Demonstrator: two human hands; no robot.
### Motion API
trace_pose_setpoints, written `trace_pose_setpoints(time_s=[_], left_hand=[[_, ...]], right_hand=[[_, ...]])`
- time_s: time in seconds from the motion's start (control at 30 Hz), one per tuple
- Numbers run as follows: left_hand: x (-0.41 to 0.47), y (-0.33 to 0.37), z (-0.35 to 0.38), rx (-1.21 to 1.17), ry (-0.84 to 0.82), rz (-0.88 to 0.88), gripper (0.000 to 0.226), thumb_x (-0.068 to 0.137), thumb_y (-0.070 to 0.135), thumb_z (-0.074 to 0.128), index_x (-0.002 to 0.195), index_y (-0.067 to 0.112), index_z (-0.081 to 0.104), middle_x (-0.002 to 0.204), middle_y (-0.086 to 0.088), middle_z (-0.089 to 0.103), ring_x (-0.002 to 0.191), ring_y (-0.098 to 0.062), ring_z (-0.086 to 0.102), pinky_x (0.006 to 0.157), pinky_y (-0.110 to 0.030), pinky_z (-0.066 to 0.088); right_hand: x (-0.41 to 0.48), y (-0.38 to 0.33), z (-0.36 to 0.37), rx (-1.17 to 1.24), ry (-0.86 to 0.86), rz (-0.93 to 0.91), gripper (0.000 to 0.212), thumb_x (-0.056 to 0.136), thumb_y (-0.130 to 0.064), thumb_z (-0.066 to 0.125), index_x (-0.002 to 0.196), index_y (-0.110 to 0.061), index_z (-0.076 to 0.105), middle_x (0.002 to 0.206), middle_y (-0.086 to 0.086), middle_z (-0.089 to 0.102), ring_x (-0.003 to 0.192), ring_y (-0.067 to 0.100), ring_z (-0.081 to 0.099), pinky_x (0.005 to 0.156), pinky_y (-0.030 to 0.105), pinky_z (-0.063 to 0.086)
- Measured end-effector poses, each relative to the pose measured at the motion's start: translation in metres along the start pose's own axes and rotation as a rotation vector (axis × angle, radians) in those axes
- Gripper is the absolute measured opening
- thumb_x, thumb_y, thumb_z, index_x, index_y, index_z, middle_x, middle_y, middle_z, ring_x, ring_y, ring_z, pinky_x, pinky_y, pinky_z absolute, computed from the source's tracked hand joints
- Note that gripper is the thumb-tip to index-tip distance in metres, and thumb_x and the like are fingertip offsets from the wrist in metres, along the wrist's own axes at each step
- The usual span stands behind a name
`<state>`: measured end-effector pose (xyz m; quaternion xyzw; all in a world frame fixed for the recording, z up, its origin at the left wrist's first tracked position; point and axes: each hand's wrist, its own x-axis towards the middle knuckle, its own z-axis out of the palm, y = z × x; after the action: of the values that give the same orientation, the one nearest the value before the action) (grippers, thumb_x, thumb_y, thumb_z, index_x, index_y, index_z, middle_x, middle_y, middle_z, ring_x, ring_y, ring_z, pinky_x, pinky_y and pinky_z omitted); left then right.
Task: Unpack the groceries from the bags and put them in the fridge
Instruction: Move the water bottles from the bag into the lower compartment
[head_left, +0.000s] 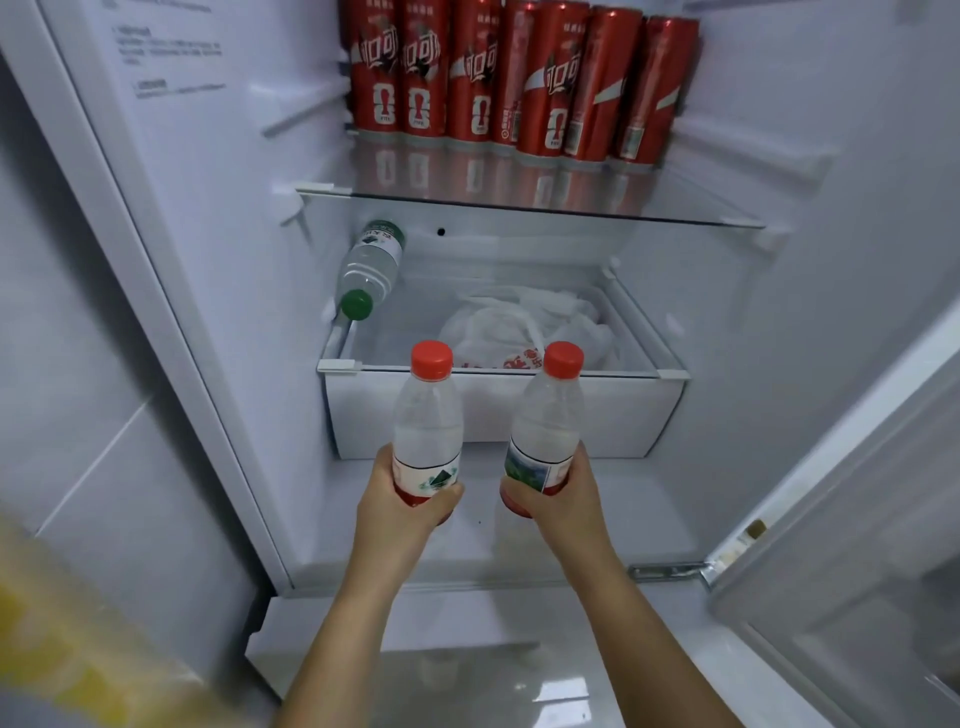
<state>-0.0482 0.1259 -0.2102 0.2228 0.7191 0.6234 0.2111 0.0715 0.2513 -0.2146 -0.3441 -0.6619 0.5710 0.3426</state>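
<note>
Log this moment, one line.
left hand grips left red-capped bottle | right hand grips right red-capped bottle | green-capped bottle lies on shelf

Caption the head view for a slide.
Left hand and right hand hold red-capped clear plastic bottles before open white fridge.

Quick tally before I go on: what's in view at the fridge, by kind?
Red cans, on the upper shelf: 7 visible
Red-capped water bottles, held upright: 2
Green-capped water bottle, lying down: 1
White plastic bag, in the drawer: 1
Total: 11
</note>
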Motion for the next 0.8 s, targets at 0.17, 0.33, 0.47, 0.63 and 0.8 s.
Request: trace_pose_setpoints(time_s=[0.17,0.33,0.47,0.63,0.8], left_hand=[[0.008,-0.004,0.0,0.013,0.005,-0.007,0.055,0.073,0.014,0.082,0.112,0.034,0.048,0.097,0.017,0.064,0.084,0.003,0.062,0.061,-0.011,0.045],[0.01,-0.001,-0.002,0.036,-0.008,-0.007,0.057,0.073,0.015,0.082,0.115,0.03,0.048,0.101,0.013,0.064,0.087,0.001,0.061,0.058,-0.008,0.045],[0.013,0.024,-0.007,0.063,0.019,0.103,0.058,0.071,0.019,0.082,0.118,0.027,0.049,0.104,0.014,0.063,0.096,0.0,0.06,0.069,-0.015,0.045],[0.024,0.072,-0.008,0.106,0.031,0.323,0.056,0.073,0.025,0.081,0.118,0.033,0.048,0.11,0.02,0.057,0.101,-0.002,0.055,0.082,-0.014,0.041],[0.043,0.097,-0.004,0.154,-0.011,0.344,0.018,0.076,0.022,0.077,0.08,0.022,0.06,0.082,0.0,0.069,0.079,-0.016,0.064,0.077,-0.033,0.051]], right_hand=[[0.006,0.005,-0.001,-0.004,-0.024,-0.008,0.055,0.073,0.004,0.078,0.117,-0.017,0.051,0.105,0.001,0.065,0.082,0.002,0.065,0.063,0.016,0.052],[0.009,0.001,-0.007,-0.053,-0.079,0.013,0.056,0.075,-0.006,0.08,0.117,-0.026,0.049,0.108,-0.009,0.063,0.096,0.004,0.064,0.068,0.014,0.052],[0.012,-0.027,-0.02,-0.103,-0.087,-0.052,0.047,0.083,-0.017,0.074,0.118,-0.033,0.048,0.11,-0.022,0.059,0.101,-0.006,0.058,0.072,0.011,0.049],[0.037,-0.077,-0.027,-0.295,-0.055,-0.182,0.045,0.088,-0.035,0.066,0.13,-0.025,0.051,0.119,-0.014,0.056,0.106,0.001,0.054,0.078,0.015,0.043],[0.065,-0.109,-0.015,-0.545,-0.102,-0.249,0.023,0.09,-0.039,0.063,0.076,-0.022,0.057,0.072,-0.006,0.057,0.067,0.007,0.053,0.057,0.02,0.035]])
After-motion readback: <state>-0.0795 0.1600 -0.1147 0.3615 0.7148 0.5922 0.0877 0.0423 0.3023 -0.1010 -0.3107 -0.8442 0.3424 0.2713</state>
